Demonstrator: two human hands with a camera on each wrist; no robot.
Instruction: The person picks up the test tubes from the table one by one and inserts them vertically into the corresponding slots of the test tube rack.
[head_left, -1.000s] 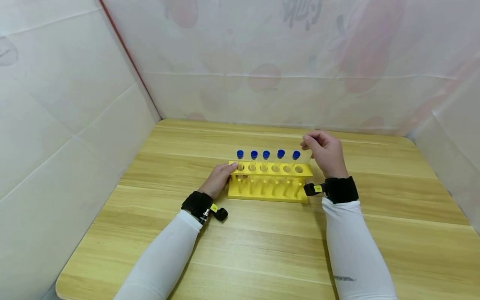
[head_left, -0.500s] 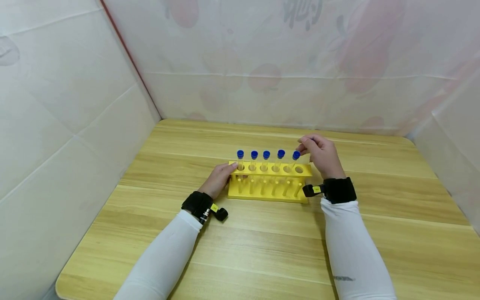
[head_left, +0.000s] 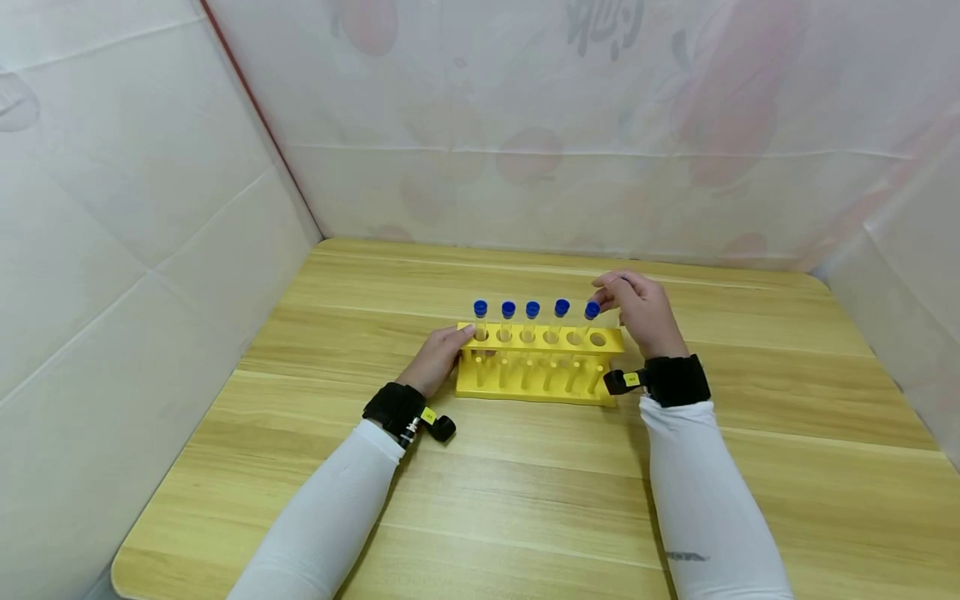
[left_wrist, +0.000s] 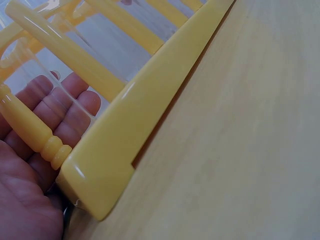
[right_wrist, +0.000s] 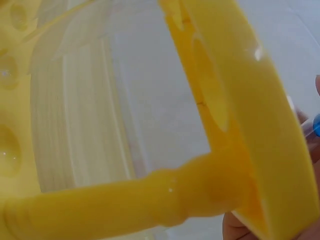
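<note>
Head view shows our left hand [head_left: 438, 357] with relaxed fingers steadying the left end of the yellow test-tube rack [head_left: 542, 365] at mid-table. Our right hand [head_left: 639, 310] pinches a blue-capped test tube [head_left: 590, 320] over the rack's right end.

No legible text — only blurred dark marks on the backdrop [head_left: 604, 25] and sleeve [head_left: 687, 556].
</note>
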